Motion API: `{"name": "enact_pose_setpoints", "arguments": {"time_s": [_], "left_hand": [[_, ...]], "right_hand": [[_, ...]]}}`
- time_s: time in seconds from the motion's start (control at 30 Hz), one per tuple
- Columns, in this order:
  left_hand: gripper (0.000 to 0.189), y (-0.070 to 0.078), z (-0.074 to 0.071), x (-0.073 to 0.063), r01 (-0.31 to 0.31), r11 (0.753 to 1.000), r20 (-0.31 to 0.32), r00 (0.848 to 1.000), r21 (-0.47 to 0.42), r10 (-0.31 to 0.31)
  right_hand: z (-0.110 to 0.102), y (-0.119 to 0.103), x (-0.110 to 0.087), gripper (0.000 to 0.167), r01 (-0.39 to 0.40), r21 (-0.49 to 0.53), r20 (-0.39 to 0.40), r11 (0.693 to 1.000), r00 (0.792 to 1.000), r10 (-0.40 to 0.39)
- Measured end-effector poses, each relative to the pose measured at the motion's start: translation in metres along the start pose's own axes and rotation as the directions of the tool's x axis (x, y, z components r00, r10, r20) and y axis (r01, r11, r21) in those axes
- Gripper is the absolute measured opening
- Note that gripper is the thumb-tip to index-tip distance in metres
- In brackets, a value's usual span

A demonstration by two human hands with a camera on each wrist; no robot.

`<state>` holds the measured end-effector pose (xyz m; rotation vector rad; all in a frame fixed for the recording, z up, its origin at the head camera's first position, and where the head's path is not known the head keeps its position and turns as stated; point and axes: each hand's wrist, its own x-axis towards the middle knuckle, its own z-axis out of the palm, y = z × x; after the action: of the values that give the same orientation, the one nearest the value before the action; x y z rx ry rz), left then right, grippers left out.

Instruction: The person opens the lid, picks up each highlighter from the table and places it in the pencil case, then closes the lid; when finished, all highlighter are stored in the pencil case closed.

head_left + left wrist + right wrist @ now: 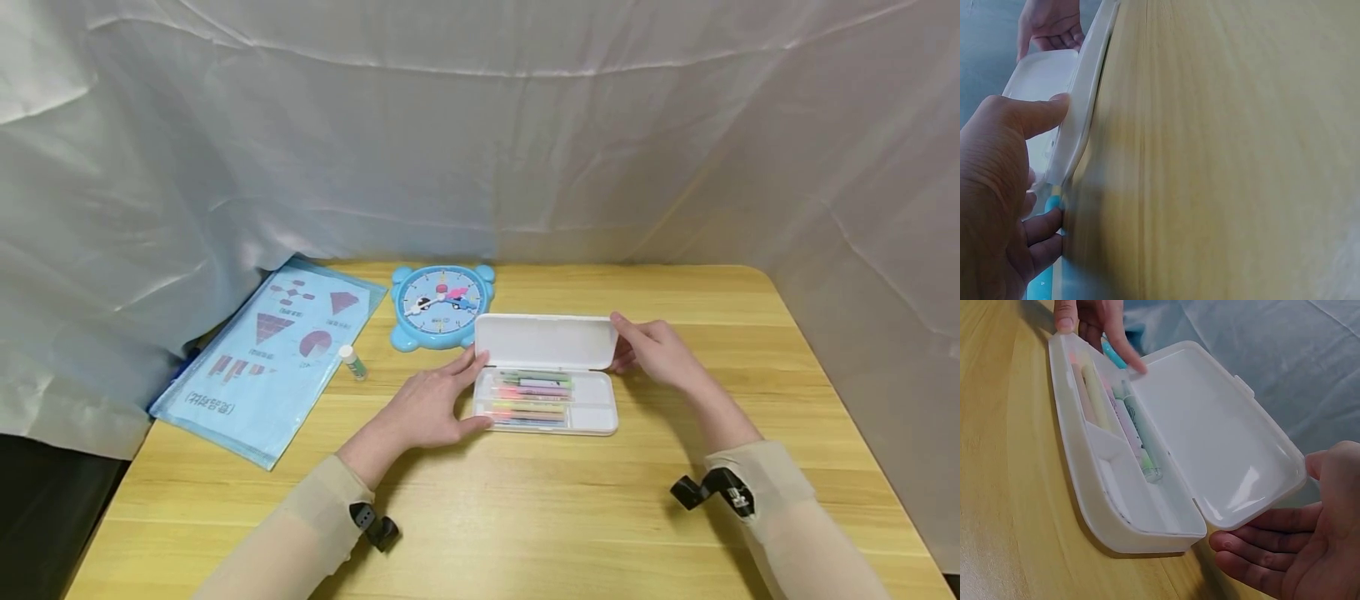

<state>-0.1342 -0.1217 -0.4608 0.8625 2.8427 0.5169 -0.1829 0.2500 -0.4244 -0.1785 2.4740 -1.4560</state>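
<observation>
A white plastic pencil case (592, 422) sits on the table with its lid (547, 340) raised. Colored pens and highlighters (528, 408) lie in its compartments, mostly toward the left; part of the right side is bare. My left hand (429, 408) holds the case's left end, thumb at the front corner and index finger by the hinge side. At the other end, my right hand (660, 354) pinches the lid's edge, with the thumb on the rim and the fingers behind it, as the right wrist view shows.
Behind the case lies a blue toy clock (441, 321), overlapped by the lid's left corner. A glue stick (352, 362) stands left of the left hand, beside a blue document folder (255, 358). Grey cloth (495, 150) hangs along the wooden table's (525, 517) back and sides.
</observation>
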Motion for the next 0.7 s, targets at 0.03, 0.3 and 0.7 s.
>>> {"name": "enact_pose_setpoints", "arguments": {"time_s": [0.03,0.3,0.7], "left_hand": [[0.105,0.0,0.0,0.0,0.002,1.0,-0.002,1.0,-0.008,-0.002],[0.135,0.0,0.002,0.0,0.04,0.997,-0.048,0.998,-0.062,-0.043],[0.128,-0.001,0.005,-0.003,0.031,0.993,-0.075,0.996,-0.118,-0.04]], "right_hand": [[0.0,0.0,0.0,0.072,-0.005,0.012,0.004,1.0,1.0,0.005],[0.001,-0.001,-0.003,0.072,-0.022,0.049,0.01,0.999,1.0,0.021],[0.0,0.004,-0.012,0.066,0.077,0.073,0.04,0.994,0.996,-0.08]]}}
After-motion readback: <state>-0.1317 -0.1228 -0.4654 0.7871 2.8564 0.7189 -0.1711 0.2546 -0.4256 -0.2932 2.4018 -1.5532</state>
